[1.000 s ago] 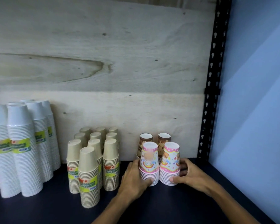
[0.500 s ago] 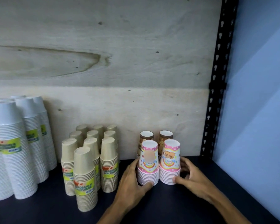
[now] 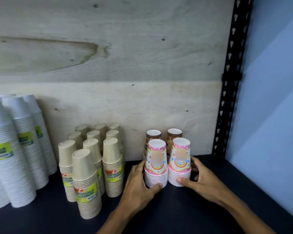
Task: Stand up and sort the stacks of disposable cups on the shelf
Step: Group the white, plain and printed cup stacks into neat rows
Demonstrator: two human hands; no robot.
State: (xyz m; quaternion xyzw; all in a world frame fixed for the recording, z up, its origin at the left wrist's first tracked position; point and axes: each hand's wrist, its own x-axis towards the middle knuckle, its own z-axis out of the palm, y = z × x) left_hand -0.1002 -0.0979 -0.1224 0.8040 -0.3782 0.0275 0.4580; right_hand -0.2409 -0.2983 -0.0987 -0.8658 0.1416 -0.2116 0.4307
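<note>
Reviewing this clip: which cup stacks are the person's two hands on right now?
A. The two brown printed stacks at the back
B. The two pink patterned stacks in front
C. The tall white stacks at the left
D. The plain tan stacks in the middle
B: the left hand grips the left pink patterned stack and the right hand grips the right pink patterned stack, both upside down on the dark shelf.
</note>
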